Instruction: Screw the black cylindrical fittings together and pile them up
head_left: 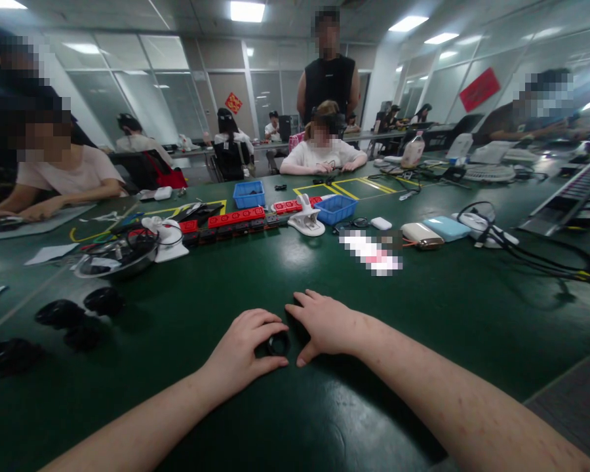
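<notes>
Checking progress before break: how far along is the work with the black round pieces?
Nothing clearly finished shows. In hand: the left hand curls around one small black ring on the green table, the right hand flat beside it. Possibly left: four black round pieces lying apart at the left, untouched; finished or waiting, I cannot tell.

Left hand (243, 351) curled, perhaps gripping, right hand (327, 324) flat

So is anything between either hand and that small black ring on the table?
Nothing visible. The black ring lies on the green table directly between the left hand and right hand, with left thumb and forefinger curled around it.
</notes>
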### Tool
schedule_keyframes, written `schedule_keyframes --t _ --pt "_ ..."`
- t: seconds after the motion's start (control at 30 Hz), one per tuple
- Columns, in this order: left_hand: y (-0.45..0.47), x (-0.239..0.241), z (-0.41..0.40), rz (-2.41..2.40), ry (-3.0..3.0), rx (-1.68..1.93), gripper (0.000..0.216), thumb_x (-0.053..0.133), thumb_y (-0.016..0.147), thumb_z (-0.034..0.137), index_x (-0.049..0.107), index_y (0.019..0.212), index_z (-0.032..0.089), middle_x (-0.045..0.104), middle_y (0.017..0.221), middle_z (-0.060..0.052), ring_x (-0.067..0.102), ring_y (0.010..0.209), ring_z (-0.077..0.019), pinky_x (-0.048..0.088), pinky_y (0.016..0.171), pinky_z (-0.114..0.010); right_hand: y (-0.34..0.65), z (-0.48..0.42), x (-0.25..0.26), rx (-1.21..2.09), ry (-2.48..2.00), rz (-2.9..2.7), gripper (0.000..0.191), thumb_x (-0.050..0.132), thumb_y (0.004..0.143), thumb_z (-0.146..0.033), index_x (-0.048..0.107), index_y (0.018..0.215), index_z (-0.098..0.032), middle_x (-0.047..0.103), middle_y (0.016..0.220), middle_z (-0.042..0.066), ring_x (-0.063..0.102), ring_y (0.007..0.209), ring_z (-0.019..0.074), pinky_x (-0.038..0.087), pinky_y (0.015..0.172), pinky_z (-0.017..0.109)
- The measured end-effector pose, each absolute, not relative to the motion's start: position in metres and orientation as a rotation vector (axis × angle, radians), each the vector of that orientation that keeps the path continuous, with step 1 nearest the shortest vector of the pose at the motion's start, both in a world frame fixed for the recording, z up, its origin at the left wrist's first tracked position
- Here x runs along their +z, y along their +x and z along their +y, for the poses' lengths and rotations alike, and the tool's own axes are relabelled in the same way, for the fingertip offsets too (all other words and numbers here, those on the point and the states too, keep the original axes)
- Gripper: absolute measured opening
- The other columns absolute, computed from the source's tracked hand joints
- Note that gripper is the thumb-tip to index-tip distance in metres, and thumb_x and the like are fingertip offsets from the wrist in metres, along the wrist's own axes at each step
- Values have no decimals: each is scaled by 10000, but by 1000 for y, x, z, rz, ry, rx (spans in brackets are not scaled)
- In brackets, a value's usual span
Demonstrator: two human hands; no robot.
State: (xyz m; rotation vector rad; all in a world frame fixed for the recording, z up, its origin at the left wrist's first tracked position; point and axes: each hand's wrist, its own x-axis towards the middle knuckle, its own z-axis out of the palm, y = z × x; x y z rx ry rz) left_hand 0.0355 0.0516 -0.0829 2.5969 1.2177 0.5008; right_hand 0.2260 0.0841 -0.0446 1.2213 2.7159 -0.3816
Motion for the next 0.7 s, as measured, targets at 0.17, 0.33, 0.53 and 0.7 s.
schedule_keyframes --t 0.17,0.33,0.53,0.7 --pt "36 -83 49 1187 2604 491 374 705 711 295 580 1055 218 609 1074 -47 507 1037 -236 387 921 -408 226 84 -44 -362 1215 2706 893 712 557 -542 425 1285 -114 389 1320 196 362 1198 398 385 934 481" --pt "35 -80 49 1508 2619 454 326 683 721 344 611 1017 228 614 1043 -42 511 997 -259 384 877 -443 225 83 -43 -369 1204 2690 890 702 580 -526 401 1306 -108 373 1333 199 351 1212 389 374 949 475" --pt "28 -79 57 1690 2576 439 317 638 749 400 626 1010 220 607 1007 -61 521 962 -260 400 839 -435 225 83 -43 -390 1195 2680 919 699 583 -527 369 1330 -103 355 1350 202 330 1225 396 364 959 484" --pt "20 -82 62 1743 2548 453 332 622 751 431 625 1015 229 608 995 -58 521 959 -259 404 833 -427 225 84 -44 -399 1207 2667 938 700 576 -537 359 1337 -106 343 1359 203 320 1232 396 356 967 486"
